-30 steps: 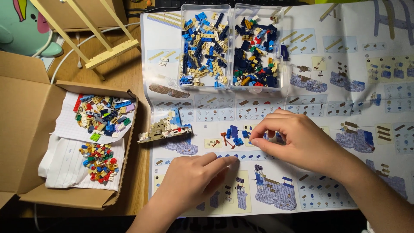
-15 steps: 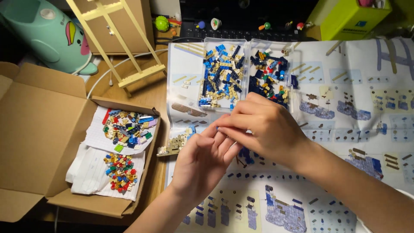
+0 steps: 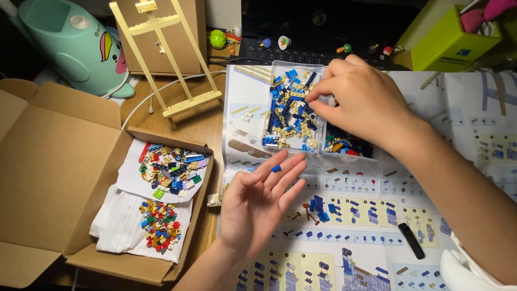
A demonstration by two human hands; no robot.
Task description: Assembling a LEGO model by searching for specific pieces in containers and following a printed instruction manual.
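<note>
My left hand [image 3: 264, 196] lies palm up over the building instruction sheet [image 3: 355, 237], fingers spread, with a small blue brick [image 3: 276, 168] resting on the fingertips. My right hand [image 3: 361, 99] reaches into the clear plastic tray [image 3: 293, 108] of blue, tan and dark bricks, its fingertips pinched among the pieces at the tray's upper right. Whether a brick is between those fingers is hidden. A second clear tray [image 3: 344, 145] of mixed coloured bricks lies partly under my right hand.
An open cardboard box [image 3: 59, 172] at the left holds two heaps of coloured bricks [image 3: 169, 170] on white paper. A small wooden easel [image 3: 167, 59], a teal rounded appliance [image 3: 75, 43], a keyboard [image 3: 301, 37] and a yellow-green box [image 3: 449, 40] stand behind. A black stick [image 3: 412, 241] lies on the sheet.
My hands have parted. The right hand moved up into the tray of blue and tan bricks; the left turned palm up with a blue brick on its fingers. The view shifted.
</note>
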